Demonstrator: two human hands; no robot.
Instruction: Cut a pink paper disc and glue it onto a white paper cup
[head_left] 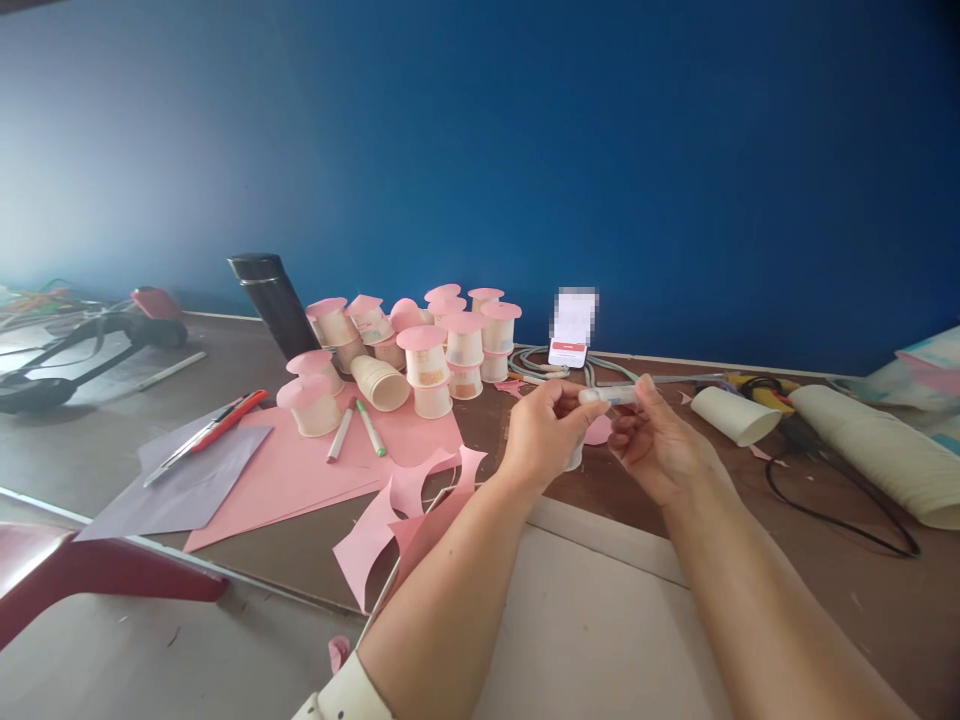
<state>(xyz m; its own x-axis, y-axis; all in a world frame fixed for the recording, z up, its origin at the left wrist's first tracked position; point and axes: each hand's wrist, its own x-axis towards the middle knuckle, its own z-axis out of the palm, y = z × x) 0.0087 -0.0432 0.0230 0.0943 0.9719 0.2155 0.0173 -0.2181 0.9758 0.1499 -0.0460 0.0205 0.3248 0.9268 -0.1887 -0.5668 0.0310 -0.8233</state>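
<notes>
Both my hands are raised over the table, each closed on one end of a short white tube (616,394). It looks like a marker or glue stick, with faint print on its side. My left hand (551,425) pinches the left end; my right hand (656,440) grips the right end between thumb and fingers. Behind and just below them, a pink paper disc (598,430) and part of a white paper cup (574,458) show, mostly covered by the hands.
Pink-topped paper cups (421,358) stand stacked left of centre beside a black flask (271,300). Nearby lie markers (370,428), a red utility knife (206,435), pink paper (300,500) and cut scraps (367,545). A phone (570,330) leans on the wall; stacked cups (877,450) lie right.
</notes>
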